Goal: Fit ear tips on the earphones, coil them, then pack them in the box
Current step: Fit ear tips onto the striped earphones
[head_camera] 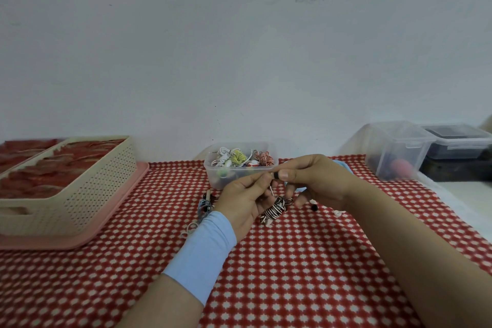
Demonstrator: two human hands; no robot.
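My left hand (243,200) and my right hand (314,181) meet above the red-and-white cloth. Between their fingertips sits a small black ear tip (275,176) on an earbud, pinched by the right thumb and forefinger. The black-and-white striped earphone cable (275,210) hangs in a loose bundle from my left hand down to the cloth. Behind the hands stands a clear plastic box (221,181) holding several coiled earphones in white, yellow and red-white. Another blue striped earphone (204,206) lies on the cloth left of my left wrist.
A beige perforated basket (87,194) with red packets sits on a pink tray (114,221) at the left. At the right stand a clear lidded bin (394,152) and a dark container (458,146). Small loose ear tips (314,206) lie near my right hand.
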